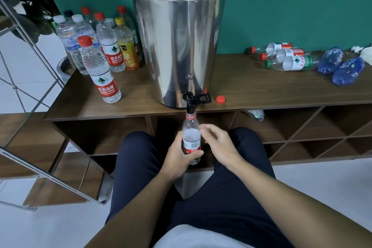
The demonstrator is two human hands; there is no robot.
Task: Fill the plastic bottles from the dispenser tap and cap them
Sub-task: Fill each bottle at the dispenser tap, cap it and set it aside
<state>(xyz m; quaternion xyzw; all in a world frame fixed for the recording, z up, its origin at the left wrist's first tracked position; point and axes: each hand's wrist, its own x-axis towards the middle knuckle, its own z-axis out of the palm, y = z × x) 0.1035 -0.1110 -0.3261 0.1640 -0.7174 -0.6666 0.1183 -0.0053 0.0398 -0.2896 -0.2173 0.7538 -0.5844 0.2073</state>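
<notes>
left hand [179, 156] grips uncapped bottle [191, 139] under dispenser tap [190, 102]; right hand [218, 143] loose, just beside it, holding nothing.

On the red label of the nearest standing bottle [100, 70] I read 农夫山泉 and NONGFU SPRING, the same Chinese brand ran along the green-labelled bottle lying on its side [292, 63], and other labels were illegible.

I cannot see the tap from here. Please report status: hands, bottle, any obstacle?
Left hand grips bottle under tap. Right hand open beside it, holding nothing. Bottle uncapped; red cap on shelf. Nothing in the way.
</notes>
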